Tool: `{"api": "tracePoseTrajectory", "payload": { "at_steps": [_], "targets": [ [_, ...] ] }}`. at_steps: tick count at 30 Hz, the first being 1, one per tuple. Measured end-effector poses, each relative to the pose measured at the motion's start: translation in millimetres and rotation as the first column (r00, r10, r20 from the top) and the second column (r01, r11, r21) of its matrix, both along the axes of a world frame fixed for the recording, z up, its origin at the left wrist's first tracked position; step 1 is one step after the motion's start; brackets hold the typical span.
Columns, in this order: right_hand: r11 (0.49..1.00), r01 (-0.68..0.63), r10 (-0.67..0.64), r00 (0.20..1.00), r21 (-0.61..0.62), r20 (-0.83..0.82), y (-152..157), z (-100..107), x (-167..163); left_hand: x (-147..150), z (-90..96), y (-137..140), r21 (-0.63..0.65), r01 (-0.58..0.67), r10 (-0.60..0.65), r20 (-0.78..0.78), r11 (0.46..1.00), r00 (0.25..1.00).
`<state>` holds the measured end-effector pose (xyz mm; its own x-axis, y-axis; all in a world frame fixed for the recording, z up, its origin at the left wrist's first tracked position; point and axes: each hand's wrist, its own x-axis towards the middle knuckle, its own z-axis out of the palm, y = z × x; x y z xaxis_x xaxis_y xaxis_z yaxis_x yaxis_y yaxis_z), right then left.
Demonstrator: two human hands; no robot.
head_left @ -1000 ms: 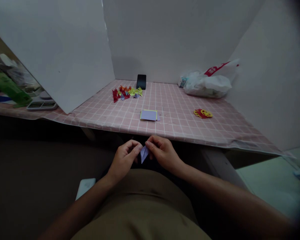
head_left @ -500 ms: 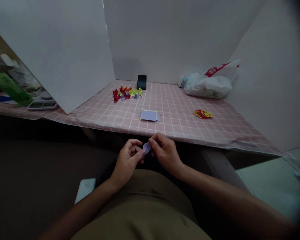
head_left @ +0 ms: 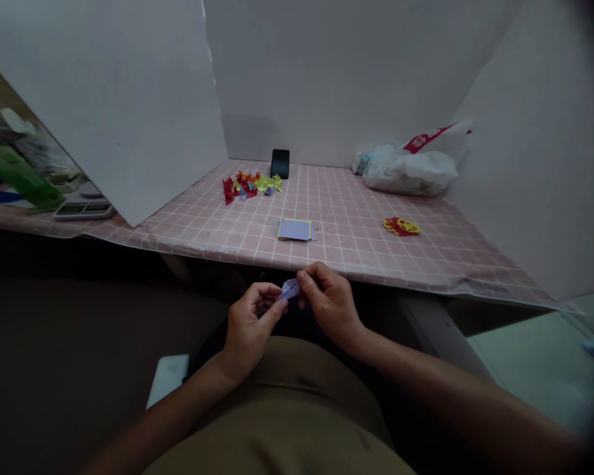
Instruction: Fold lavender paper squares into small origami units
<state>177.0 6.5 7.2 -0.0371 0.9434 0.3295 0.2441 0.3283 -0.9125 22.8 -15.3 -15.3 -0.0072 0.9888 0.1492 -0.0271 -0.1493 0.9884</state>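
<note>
One partly folded lilac paper was pinched by left hand and right hand before the bench; beyond, colourful origami figures stood folded, the paper stack flat.

Surface, across the middle of the frame, covered by a pink cloth with white grid lines. Upper centre: dark phone near the foot of a white wall. Upper right: white plastic bag with red print. Right of centre: flat red and yellow pieces, overlapping. Left edge: scale beside a green packet. Upper left: large white panel. Lower left: flat white object, its kind unclear.
</note>
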Motion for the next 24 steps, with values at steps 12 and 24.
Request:
{"api": "tracePoseTrajectory", "payload": {
  "at_steps": [12,24],
  "targets": [
    [0.992,-0.076,0.052,0.975,-0.105,-0.218,1.0,-0.1,-2.5,-6.5,-5.4,-0.4,0.143,-0.112,0.133,-0.146,0.983,0.980],
    [0.989,-0.096,0.061,0.957,-0.112,-0.285,2.0,-2.5,-2.2,-8.1,-6.0,1.9,0.166,-0.120,0.142,-0.128,0.979,0.981]
  ]
}}
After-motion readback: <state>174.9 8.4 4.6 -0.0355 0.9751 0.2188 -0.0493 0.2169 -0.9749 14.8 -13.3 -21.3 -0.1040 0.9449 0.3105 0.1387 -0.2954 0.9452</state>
